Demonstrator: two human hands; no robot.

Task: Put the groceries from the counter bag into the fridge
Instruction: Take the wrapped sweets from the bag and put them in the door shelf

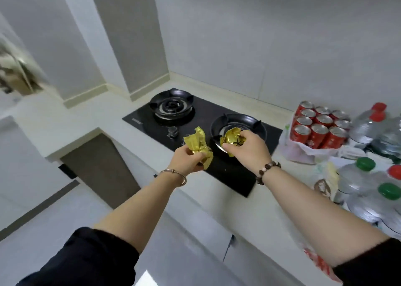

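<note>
My left hand (187, 157) grips a crumpled gold foil packet (198, 143) above the front edge of the stove. My right hand (247, 146) holds a second gold foil packet (231, 138) over the near burner. A pack of red cans (319, 124) sits in a thin plastic bag (295, 150) on the counter at the right. Beside it stand clear water bottles with red caps (378, 109) and green caps (365, 164). The fridge is out of view.
A black two-burner gas stove (152, 121) is set into the pale counter (71, 125). A snack bag (325, 180) lies near the bottles. White cabinet fronts (195, 231) run below the counter. Grey walls rise behind, with a blurred opening at far left.
</note>
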